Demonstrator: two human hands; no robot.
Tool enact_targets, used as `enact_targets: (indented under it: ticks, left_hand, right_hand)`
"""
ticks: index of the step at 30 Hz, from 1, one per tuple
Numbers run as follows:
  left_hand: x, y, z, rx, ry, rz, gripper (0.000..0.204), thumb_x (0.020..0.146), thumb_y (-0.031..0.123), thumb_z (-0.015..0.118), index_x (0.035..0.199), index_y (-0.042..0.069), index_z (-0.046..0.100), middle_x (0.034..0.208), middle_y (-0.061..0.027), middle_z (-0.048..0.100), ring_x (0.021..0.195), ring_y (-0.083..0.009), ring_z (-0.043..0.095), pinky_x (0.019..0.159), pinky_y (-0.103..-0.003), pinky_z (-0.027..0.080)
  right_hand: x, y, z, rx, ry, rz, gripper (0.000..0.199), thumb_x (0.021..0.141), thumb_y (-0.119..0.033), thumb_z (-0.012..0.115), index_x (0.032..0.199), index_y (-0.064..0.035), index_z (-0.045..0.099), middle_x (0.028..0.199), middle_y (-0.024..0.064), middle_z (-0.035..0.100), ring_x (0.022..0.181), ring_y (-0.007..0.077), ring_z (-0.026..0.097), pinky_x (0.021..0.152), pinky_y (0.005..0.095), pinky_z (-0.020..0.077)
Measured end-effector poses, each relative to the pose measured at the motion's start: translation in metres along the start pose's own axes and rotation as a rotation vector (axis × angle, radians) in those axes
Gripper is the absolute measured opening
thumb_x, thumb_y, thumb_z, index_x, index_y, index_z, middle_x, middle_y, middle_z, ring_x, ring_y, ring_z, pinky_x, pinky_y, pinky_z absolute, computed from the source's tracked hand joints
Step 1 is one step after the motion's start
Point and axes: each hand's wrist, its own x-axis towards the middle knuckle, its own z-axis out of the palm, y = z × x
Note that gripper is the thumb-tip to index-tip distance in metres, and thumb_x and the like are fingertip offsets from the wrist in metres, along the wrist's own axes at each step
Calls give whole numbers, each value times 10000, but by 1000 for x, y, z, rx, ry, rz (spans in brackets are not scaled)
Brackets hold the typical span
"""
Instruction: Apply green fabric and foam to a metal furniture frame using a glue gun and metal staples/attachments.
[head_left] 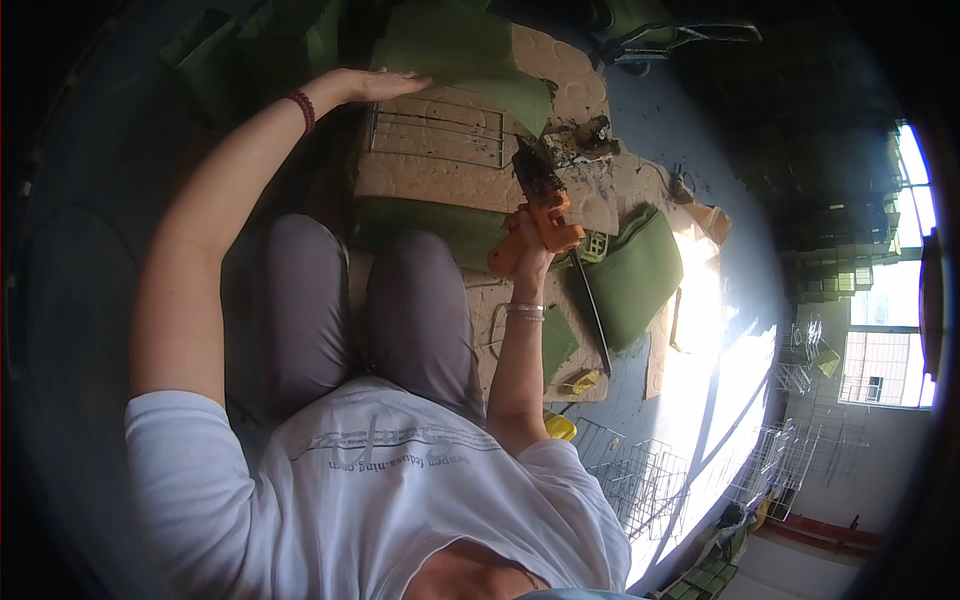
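My left hand [385, 85] reaches to the far side of the work surface, fingers stretched out flat at the edge of a green fabric sheet [460, 50]. Whether it presses on the sheet or hovers just over it, I cannot tell. My right hand [530, 240] is wrapped round the handle of an orange glue gun [552, 222]. The gun's dark, grimy front points away from me, and a long thin dark stick [592, 315] trails from its back. Between the hands, a rectangular wire frame [437, 135] lies on a brown cardboard cover [400, 180], partly under the green sheet.
Blackened residue [585, 142] sits on the cardboard beyond the gun. A folded green fabric piece [640, 265] lies to the right. Wire racks [645, 490] stand on the floor at lower right. Green fabric [280, 50] is piled at far left.
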Motion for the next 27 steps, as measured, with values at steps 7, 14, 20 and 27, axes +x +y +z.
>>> enact_targets:
  ticks: [7,14,20,27]
  left_hand:
    - [2,-6,0,15,4,61,696,871,659,108,1444,265,122,1515,-42,39,1394,-251,10,1142,-372,24]
    - [13,-11,6,329,152,74,637,923,559,104,1448,199,111,1515,-46,54,1393,-168,67,1146,-331,58]
    - [37,-70,18,2187,1138,130,601,944,501,114,1447,173,122,1513,-59,82,1387,-155,105,1145,-318,83]
    - [37,-60,18,2820,840,87,594,952,473,111,1446,143,114,1511,-58,100,1386,-160,120,1144,-320,105]
  right_hand:
    - [4,13,-3,35,-62,40,226,814,-58,594,1024,3,538,779,53,573,705,149,566,655,273,450]
    - [3,15,-3,17,-98,55,244,807,-50,594,1036,6,532,800,58,573,710,149,569,652,277,459]
    - [3,16,6,90,-110,61,255,806,-23,591,1051,-1,526,873,62,566,714,150,570,633,299,476]
    - [3,22,6,83,-158,65,250,811,-25,588,1052,2,529,866,57,566,723,148,564,640,296,467]
